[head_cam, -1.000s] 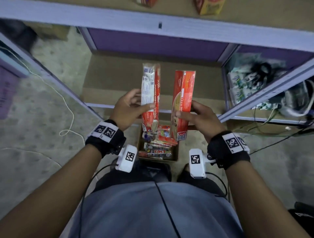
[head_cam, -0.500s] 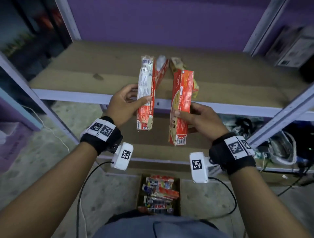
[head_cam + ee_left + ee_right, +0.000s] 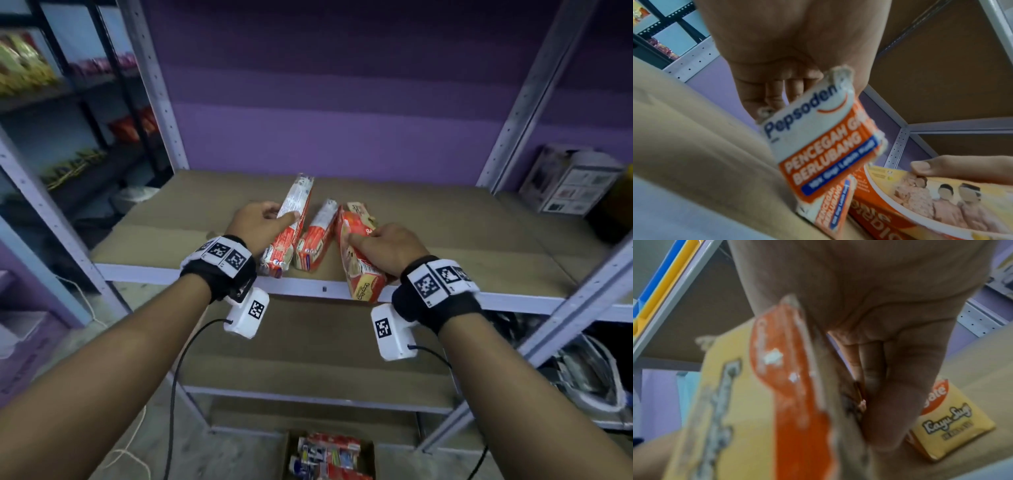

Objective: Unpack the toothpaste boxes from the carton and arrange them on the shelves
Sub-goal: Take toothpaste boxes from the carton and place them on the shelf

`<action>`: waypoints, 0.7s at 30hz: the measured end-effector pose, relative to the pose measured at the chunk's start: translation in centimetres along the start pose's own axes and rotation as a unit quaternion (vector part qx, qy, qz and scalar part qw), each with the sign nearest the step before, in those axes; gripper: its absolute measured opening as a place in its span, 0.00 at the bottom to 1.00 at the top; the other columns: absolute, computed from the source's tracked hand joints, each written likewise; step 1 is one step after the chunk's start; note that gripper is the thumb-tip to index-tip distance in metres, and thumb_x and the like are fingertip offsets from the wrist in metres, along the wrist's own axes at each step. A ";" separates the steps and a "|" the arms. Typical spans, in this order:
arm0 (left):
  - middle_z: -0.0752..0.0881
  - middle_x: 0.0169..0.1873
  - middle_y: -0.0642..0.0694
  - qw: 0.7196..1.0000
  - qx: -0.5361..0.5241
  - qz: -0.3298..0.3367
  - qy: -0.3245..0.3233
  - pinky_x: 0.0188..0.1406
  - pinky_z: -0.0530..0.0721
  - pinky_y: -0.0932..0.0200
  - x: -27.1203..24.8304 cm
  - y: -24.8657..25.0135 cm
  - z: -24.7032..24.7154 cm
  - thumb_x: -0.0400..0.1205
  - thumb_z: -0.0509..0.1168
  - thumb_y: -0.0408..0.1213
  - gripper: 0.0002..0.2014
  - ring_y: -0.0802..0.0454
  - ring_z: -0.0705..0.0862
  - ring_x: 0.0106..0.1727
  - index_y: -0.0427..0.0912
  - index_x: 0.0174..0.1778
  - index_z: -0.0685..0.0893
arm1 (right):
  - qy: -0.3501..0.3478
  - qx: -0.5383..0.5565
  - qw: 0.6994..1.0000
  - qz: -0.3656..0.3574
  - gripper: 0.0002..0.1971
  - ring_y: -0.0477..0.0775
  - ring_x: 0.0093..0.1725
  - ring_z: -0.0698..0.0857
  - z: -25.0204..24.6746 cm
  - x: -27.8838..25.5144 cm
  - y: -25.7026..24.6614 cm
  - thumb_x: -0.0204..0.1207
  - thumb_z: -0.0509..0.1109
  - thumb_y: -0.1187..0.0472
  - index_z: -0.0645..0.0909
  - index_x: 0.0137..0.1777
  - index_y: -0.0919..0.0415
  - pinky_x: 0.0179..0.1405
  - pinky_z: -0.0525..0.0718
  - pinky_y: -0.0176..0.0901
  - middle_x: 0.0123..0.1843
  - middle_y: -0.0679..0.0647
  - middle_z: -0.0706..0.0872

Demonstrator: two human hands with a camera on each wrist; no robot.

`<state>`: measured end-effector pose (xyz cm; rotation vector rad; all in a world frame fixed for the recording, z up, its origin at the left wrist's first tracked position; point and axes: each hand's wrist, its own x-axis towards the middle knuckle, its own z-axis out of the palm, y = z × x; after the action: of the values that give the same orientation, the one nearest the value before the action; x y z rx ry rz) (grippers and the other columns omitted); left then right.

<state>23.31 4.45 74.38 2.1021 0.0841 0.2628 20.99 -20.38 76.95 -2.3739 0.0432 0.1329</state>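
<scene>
While I am lowering both boxes, raised from over the carton [image 3: 329, 457] a second ago, onto the shelf [image 3: 479, 246], my left hand [image 3: 255, 224] is pinching the Pepsodent box [image 3: 291, 222] and my right hand [image 3: 387, 245] is gripping the red-and-yellow box [image 3: 359, 263], flanking a box already lying there [image 3: 315, 240]. Placement is nearly finished. My right fingers are mostly hiding behind blurred cardboard, and the carton is getting cut off below.
</scene>
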 end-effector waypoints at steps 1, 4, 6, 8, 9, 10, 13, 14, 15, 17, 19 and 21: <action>0.90 0.51 0.53 1.000 0.027 -0.001 -0.009 0.54 0.86 0.56 0.4 0.2 -0.1 0.76 0.71 0.59 0.22 0.55 0.89 0.49 0.50 0.60 0.87 | 0.007 -0.028 1.000 0.003 0.20 0.45 0.32 0.83 0.1 0.4 -0.3 0.75 0.68 0.36 0.84 0.41 0.54 0.26 0.73 0.35 0.34 0.47 0.85; 0.91 0.49 0.51 0.990 0.129 0.005 -0.049 0.48 0.83 0.61 1.6 0.8 -0.1 0.79 0.68 0.56 0.18 0.55 0.89 0.45 0.49 0.59 0.88 | 0.003 -0.082 0.997 0.006 0.21 0.47 0.33 0.82 0.7 1.4 -0.9 0.76 0.68 0.37 0.80 0.37 0.55 0.28 0.74 0.37 0.33 0.48 0.82; 0.91 0.51 0.49 0.979 0.191 0.004 -0.068 0.51 0.82 0.60 2.1 1.0 0.1 0.80 0.67 0.55 0.19 0.52 0.87 0.47 0.48 0.61 0.88 | -0.003 -0.091 0.996 0.006 0.20 0.50 0.35 0.85 1.1 2.0 -1.3 0.76 0.69 0.38 0.81 0.39 0.56 0.30 0.79 0.39 0.36 0.51 0.85; 0.89 0.55 0.47 0.970 0.230 0.002 -0.082 0.55 0.82 0.57 2.4 1.0 0.6 0.81 0.67 0.55 0.21 0.50 0.87 0.52 0.45 0.63 0.86 | 0.000 -0.121 0.993 0.005 0.20 0.51 0.36 0.85 1.5 2.4 -1.7 0.76 0.70 0.39 0.81 0.40 0.57 0.31 0.80 0.39 0.37 0.52 0.85; 0.89 0.56 0.47 0.968 0.237 -0.002 -0.087 0.58 0.82 0.57 2.5 0.9 0.9 0.81 0.67 0.55 0.22 0.49 0.86 0.54 0.45 0.64 0.86 | 0.004 -0.143 0.990 0.005 0.20 0.50 0.34 0.84 1.7 2.6 -1.9 0.76 0.71 0.39 0.79 0.39 0.57 0.30 0.79 0.39 0.36 0.51 0.84; 0.89 0.58 0.46 0.967 0.238 -0.007 -0.089 0.58 0.82 0.57 2.6 0.8 1.2 0.81 0.67 0.55 0.22 0.48 0.86 0.56 0.45 0.65 0.86 | 0.011 -0.162 0.987 0.005 0.20 0.50 0.33 0.83 1.9 2.7 -2.0 0.76 0.71 0.40 0.78 0.40 0.57 0.29 0.79 0.39 0.36 0.50 0.83; 0.87 0.61 0.46 0.968 0.236 -0.008 -0.088 0.54 0.77 0.62 2.9 0.7 1.8 0.80 0.68 0.55 0.24 0.48 0.85 0.60 0.46 0.68 0.83 | 0.028 -0.184 0.982 0.002 0.19 0.53 0.40 0.87 2.4 3.1 -2.3 0.75 0.72 0.40 0.80 0.48 0.58 0.37 0.85 0.43 0.42 0.52 0.86; 0.87 0.61 0.47 0.967 0.239 -0.005 -0.087 0.52 0.77 0.62 3.0 0.7 1.9 0.80 0.68 0.55 0.24 0.49 0.85 0.59 0.47 0.69 0.83 | 0.032 -0.188 0.982 0.001 0.21 0.55 0.44 0.88 2.5 3.2 -2.4 0.75 0.73 0.40 0.82 0.51 0.59 0.42 0.87 0.45 0.46 0.53 0.87; 0.87 0.61 0.47 0.966 0.242 -0.002 -0.087 0.51 0.76 0.63 3.1 0.7 2.0 0.81 0.68 0.55 0.23 0.49 0.85 0.58 0.47 0.69 0.82 | 0.035 -0.192 0.981 -0.001 0.22 0.56 0.47 0.89 2.7 3.3 -2.4 0.75 0.73 0.40 0.83 0.53 0.59 0.45 0.88 0.46 0.49 0.54 0.89; 0.87 0.61 0.48 0.965 0.248 0.004 -0.085 0.49 0.76 0.63 3.3 0.8 2.0 0.81 0.67 0.55 0.23 0.50 0.85 0.58 0.48 0.69 0.82 | 0.039 -0.196 0.980 -0.007 0.22 0.56 0.49 0.89 2.9 3.5 -2.6 0.74 0.73 0.40 0.84 0.55 0.59 0.48 0.88 0.45 0.52 0.55 0.90; 0.87 0.63 0.48 0.963 0.254 0.017 -0.087 0.52 0.79 0.62 3.4 0.8 2.0 0.81 0.67 0.54 0.23 0.49 0.85 0.60 0.49 0.69 0.81 | 0.039 -0.191 0.981 -0.012 0.23 0.56 0.51 0.89 2.9 3.7 -2.8 0.73 0.74 0.39 0.83 0.57 0.57 0.53 0.88 0.48 0.53 0.55 0.90; 0.87 0.62 0.48 0.961 0.258 0.030 -0.095 0.57 0.84 0.56 3.4 0.7 1.9 0.82 0.67 0.53 0.23 0.48 0.86 0.59 0.49 0.70 0.79 | 0.034 -0.182 0.982 -0.023 0.24 0.56 0.54 0.88 2.9 3.8 -2.9 0.73 0.74 0.39 0.82 0.61 0.56 0.57 0.88 0.50 0.55 0.54 0.89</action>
<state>27.05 3.03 74.54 2.6421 -0.0303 0.0736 24.71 -16.29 76.45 -2.7425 -0.0053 0.0387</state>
